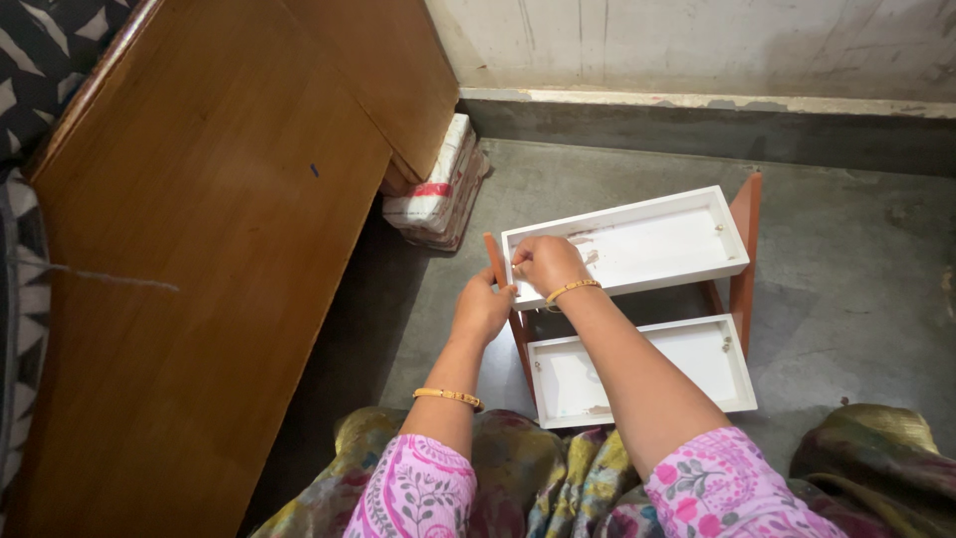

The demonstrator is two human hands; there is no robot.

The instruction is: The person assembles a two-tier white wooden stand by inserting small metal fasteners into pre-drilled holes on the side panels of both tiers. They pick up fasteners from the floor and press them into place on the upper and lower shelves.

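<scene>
Shelf rack [637,299] stands on the floor [846,259], right of a wooden bed frame [199,249]. Left hand [481,311] grips the orange left post [492,254]. Right hand [546,264], fingers curled, rests on the upper white tray [657,244]; the lower white tray [687,369] sits nearer.

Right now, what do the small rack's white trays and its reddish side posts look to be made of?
The white trays look like painted wood or board: flat panels, square raised rims, a matte coat scuffed near the left end. The side posts look like wood in a reddish-brown stain or paint, with straight sawn edges. Both hands, left and right, rest at the upper tray's left end.
</scene>
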